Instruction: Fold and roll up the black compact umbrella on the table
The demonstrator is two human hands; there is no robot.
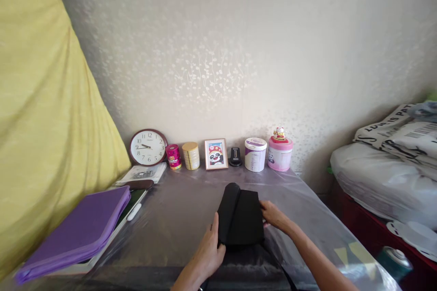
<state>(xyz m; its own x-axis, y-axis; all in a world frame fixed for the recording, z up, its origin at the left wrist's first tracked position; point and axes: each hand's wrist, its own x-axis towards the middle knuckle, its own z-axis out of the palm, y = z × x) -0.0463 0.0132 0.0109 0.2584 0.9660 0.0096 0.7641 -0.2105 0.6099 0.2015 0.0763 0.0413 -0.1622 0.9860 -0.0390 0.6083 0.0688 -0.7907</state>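
Note:
A black bag-like item with a folded flap along its left side is held just over the front part of the table. My left hand grips its lower left edge, the thumb lying along the side. At the right edge, my right hand pinches it, the fingertips partly hidden behind it. From its lower right a thin black strap trails toward the table's near edge. The item's underside and contents are out of sight.
A purple folder lies on other flat items at the left. Along the wall stand a clock, several tins and tubs, a picture frame and a small black device. Plastic-wrapped bundles are piled at the right.

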